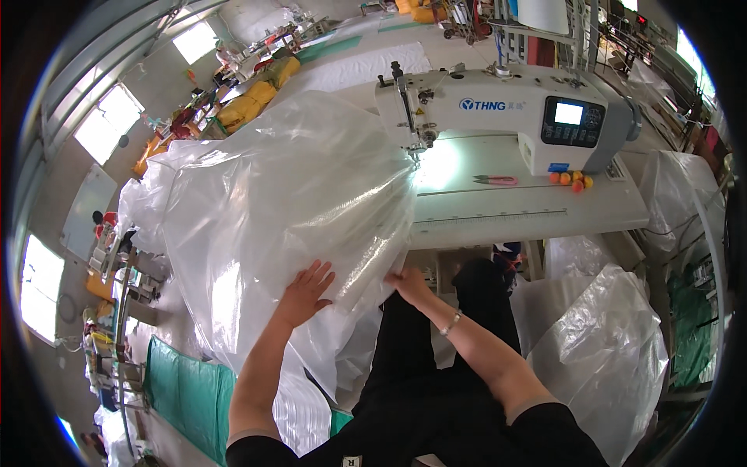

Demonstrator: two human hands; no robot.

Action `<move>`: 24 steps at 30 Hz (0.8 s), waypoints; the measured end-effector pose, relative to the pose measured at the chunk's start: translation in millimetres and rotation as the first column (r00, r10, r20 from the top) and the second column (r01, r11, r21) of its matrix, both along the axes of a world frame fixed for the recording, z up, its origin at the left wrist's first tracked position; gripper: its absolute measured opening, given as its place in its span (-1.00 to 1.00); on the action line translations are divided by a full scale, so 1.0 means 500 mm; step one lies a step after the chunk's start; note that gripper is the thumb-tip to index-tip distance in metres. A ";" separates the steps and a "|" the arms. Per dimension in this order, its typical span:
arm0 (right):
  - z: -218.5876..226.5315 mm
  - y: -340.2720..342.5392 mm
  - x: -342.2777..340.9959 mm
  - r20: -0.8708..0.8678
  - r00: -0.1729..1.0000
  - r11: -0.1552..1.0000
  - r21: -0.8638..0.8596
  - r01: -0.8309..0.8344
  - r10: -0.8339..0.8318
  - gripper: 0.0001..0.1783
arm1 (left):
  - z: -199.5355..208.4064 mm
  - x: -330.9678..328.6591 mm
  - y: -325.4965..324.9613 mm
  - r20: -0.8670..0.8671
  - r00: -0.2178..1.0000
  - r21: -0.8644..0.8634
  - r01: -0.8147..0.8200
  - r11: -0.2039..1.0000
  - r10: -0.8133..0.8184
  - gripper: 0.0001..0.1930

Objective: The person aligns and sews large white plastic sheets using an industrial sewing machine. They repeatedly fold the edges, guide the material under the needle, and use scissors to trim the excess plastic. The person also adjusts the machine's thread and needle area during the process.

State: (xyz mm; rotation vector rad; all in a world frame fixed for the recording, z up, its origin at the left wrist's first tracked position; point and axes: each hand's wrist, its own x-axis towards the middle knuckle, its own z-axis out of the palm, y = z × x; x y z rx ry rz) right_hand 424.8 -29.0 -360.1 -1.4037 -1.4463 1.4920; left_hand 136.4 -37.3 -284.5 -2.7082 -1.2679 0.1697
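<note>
Left hand [305, 290] flat, fingers spread on clear plastic sheet [296, 194]; right hand [410, 283] pinching sheet edge.

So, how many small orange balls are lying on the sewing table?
4, in one cluster beside the sewing machine base on the table: three in a row, one in front. More may be hidden.

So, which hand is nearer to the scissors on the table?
Right. The right hand grips the plastic sheet edge just below the table front, under the pink scissors. The left hand lies flat on the sheet, farther left.
</note>
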 end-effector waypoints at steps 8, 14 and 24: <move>0.164 -0.213 0.147 -0.877 0.477 0.970 -0.159 -0.184 -0.054 -0.94 | 0.033 -0.054 0.055 -0.031 0.995 0.017 0.096 0.995 -0.096 -0.44; 0.030 -0.253 0.099 -0.595 0.785 0.982 -0.170 0.086 -0.172 -0.83 | 0.045 -0.008 0.012 0.632 0.759 -0.357 0.104 0.928 0.158 -0.45; 0.005 -0.286 0.064 -0.396 0.836 0.925 -0.171 0.340 -0.381 -0.83 | 0.094 0.293 -0.128 0.738 0.675 0.058 -0.054 0.997 -0.006 -0.89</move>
